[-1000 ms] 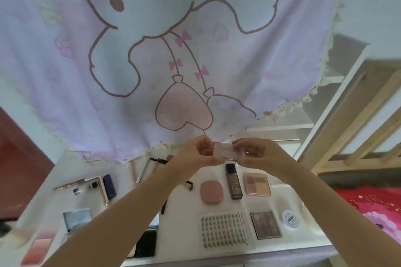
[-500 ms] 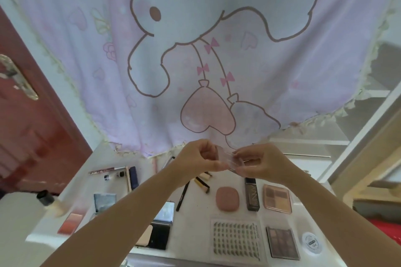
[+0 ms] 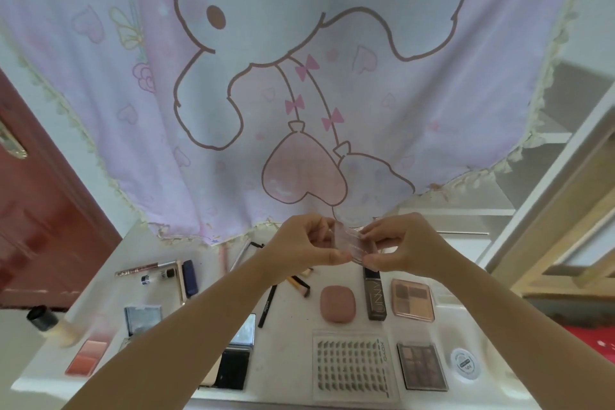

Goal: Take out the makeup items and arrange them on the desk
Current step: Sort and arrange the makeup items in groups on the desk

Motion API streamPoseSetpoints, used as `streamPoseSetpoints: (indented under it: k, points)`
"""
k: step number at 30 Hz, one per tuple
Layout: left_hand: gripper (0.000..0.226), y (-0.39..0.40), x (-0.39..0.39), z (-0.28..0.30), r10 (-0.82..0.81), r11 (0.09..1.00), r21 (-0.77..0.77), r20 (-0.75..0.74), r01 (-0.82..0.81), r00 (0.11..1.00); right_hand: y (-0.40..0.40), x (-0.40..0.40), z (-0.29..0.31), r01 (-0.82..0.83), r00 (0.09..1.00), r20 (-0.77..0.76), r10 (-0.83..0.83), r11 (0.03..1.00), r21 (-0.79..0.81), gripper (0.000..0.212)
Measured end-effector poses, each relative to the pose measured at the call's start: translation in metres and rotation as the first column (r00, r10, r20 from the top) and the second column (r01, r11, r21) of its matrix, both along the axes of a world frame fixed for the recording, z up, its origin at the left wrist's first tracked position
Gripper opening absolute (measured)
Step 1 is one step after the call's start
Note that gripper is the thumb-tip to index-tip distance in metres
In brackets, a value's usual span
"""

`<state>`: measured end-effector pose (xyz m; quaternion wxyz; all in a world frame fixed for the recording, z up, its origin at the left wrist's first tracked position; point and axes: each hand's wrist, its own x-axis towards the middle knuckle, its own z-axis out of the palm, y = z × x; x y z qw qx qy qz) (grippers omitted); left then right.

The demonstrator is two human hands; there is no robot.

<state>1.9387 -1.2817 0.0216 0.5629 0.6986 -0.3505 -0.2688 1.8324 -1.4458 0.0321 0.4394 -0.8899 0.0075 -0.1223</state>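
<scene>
At the far left edge, a dark-capped bottle (image 3: pixel 45 323) is blurred. On the white tabletop (image 3: pixel 293 319), the left forearm covers part of a mirrored compact (image 3: pixel 240 331). Above the tabletop, the left hand (image 3: pixel 304 245) and right hand (image 3: pixel 401 245) both pinch a small clear case (image 3: pixel 353 243); its contents are hard to make out. Under the right hand, a dark tube (image 3: pixel 375 296) has its top hidden. Rightmost lies a round white jar (image 3: pixel 466 365).
</scene>
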Motion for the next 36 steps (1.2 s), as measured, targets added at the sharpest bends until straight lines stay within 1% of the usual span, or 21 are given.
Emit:
streamPoseSetpoints:
  k: [4, 6, 8, 11, 12, 14, 15, 16, 18, 21, 24, 26, 27, 29, 31, 34, 36]
  points:
    - [0.047, 0.002, 0.004, -0.012, -0.015, 1.0, 0.011, -0.048, 0.016, 0.999, 0.004, 0.003, -0.007, -0.007, 1.0, -0.011, 0.007, 0.999, 0.042, 0.047]
    - [0.043, 0.006, 0.006, -0.018, -0.038, 0.999, 0.017, -0.032, 0.039, 0.999, 0.004, 0.007, -0.014, -0.024, 0.999, -0.024, 0.025, 0.998, 0.053, 0.048]
    - [0.048, 0.012, 0.009, -0.024, -0.036, 0.999, 0.01, -0.024, 0.036, 0.999, 0.004, 0.012, -0.023, -0.022, 0.999, -0.048, 0.025, 0.997, 0.074, 0.04]
    - [0.052, 0.021, 0.014, -0.034, 0.026, 0.999, 0.03, -0.068, -0.024, 0.997, 0.003, 0.022, -0.031, 0.037, 0.993, -0.115, -0.021, 0.99, 0.136, 0.025]
    - [0.05, 0.024, 0.016, -0.037, 0.036, 0.999, 0.044, -0.1, -0.032, 0.994, 0.003, 0.027, -0.032, 0.029, 0.989, -0.148, -0.01, 0.992, 0.123, 0.019]
    - [0.042, 0.029, 0.018, -0.043, 0.037, 0.997, 0.066, -0.182, -0.025, 0.983, 0.003, 0.035, -0.033, 0.002, 0.977, -0.21, 0.019, 0.995, 0.099, 0.013]
    - [0.04, 0.032, 0.018, -0.046, 0.04, 0.997, 0.076, -0.218, -0.024, 0.975, 0.004, 0.038, -0.035, -0.003, 0.971, -0.235, 0.038, 0.989, 0.148, 0.013]
    - [0.041, 0.035, 0.017, -0.051, 0.051, 0.996, 0.085, -0.249, -0.03, 0.967, 0.005, 0.041, -0.038, 0.004, 0.965, -0.256, 0.056, 0.973, 0.23, 0.015]
    - [0.044, 0.043, 0.013, -0.062, 0.091, 0.993, 0.103, -0.298, -0.062, 0.95, 0.011, 0.044, -0.05, 0.052, 0.949, -0.31, 0.061, 0.938, 0.343, 0.019]
    - [0.044, 0.056, 0.004, -0.084, 0.152, 0.981, 0.168, -0.337, -0.1, 0.929, 0.029, 0.045, -0.08, 0.14, 0.927, -0.374, 0.025, 0.902, 0.408, 0.022]
    - [0.041, 0.07, -0.01, -0.111, 0.227, 0.946, 0.297, -0.324, -0.129, 0.918, 0.046, 0.044, -0.113, 0.28, 0.896, -0.443, -0.039, 0.823, 0.494, 0.026]
    - [0.046, 0.078, -0.02, -0.13, 0.28, 0.899, 0.413, -0.287, -0.145, 0.916, 0.057, 0.042, -0.137, 0.305, 0.864, -0.503, -0.035, 0.83, 0.467, 0.023]
    - [0.047, 0.081, -0.025, -0.14, 0.311, 0.874, 0.459, -0.282, -0.158, 0.908, 0.062, 0.042, -0.15, 0.294, 0.854, -0.519, -0.036, 0.856, 0.425, 0.022]
    - [0.047, 0.088, -0.036, -0.159, 0.383, 0.826, 0.531, -0.281, -0.19, 0.88, 0.071, 0.042, -0.172, 0.259, 0.832, -0.551, -0.061, 0.922, 0.289, 0.025]
    - [0.045, 0.093, -0.048, -0.175, 0.445, 0.767, 0.598, -0.237, -0.232, 0.863, 0.079, 0.043, -0.187, 0.217, 0.808, -0.587, -0.061, 0.956, 0.198, 0.029]
    - [0.043, 0.099, -0.057, -0.193, 0.472, 0.697, 0.659, -0.124, -0.283, 0.873, 0.089, 0.045, -0.202, 0.114, 0.799, -0.601, -0.008, 0.984, 0.139, 0.031]
    - [0.043, 0.1, -0.06, -0.198, 0.458, 0.667, 0.683, -0.061, -0.297, 0.887, 0.094, 0.049, -0.207, 0.086, 0.806, -0.592, -0.012, 0.992, 0.096, 0.031]
